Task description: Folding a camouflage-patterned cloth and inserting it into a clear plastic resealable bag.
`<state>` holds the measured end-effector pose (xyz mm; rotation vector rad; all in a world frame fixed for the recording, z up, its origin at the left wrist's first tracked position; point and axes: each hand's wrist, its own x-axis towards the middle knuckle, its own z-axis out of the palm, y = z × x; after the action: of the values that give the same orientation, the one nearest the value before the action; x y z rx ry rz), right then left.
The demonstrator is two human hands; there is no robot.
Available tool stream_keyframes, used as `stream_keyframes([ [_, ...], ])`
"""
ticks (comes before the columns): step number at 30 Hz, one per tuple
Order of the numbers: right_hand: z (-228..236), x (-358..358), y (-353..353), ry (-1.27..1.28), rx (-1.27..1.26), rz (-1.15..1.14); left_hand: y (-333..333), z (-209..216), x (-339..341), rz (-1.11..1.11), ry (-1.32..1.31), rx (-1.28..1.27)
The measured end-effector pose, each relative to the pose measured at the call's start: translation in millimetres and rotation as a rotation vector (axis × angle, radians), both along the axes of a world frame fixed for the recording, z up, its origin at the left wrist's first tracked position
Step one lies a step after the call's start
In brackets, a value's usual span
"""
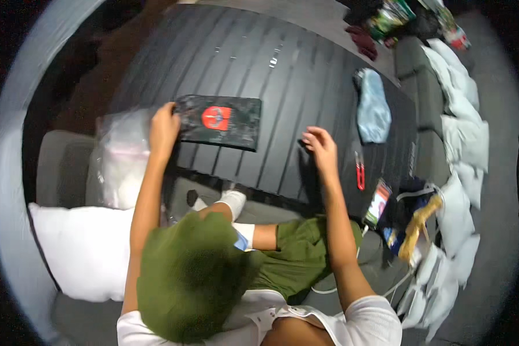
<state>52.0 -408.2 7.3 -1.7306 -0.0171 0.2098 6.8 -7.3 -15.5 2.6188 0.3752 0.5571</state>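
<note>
in the head view, the flat dark piece (245,130), mottled and marked in red, is over the near left part of the ridged black table (305,69). the left hand (164,128) holds it by its left edge, fingers closed there. the right hand (323,148) is above the table's near side, right of its middle, loosely open with fingers slightly curled, nothing in it. on the table's right part lie a light blue cloth item (373,106) and, nearer the person, a small red-handled tool (360,173). a clear plastic bag (118,153) is by the table's left edge.
</note>
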Motion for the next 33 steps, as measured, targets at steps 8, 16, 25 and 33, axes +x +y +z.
stream_keyframes([
  [8,12.8,29.6,110.3,-0.867,-0.361,0.341,-116.4,0.3,-2.5,-0.146,0.051,0.258],
  [16,-31.0,18.4,93.8,-0.767,-0.766,0.455,-128.1,-15.0,-0.2,-0.29,0.16,0.375],
  [25,-7.8,-116.7,63.0,-0.389,-0.959,0.26,-119.4,12.5,46.2,-1.072,0.045,0.451],
  [33,10.5,-113.1,44.8,-0.507,-0.818,0.351,-110.8,12.9,-18.6,-1.268,0.168,0.322],
])
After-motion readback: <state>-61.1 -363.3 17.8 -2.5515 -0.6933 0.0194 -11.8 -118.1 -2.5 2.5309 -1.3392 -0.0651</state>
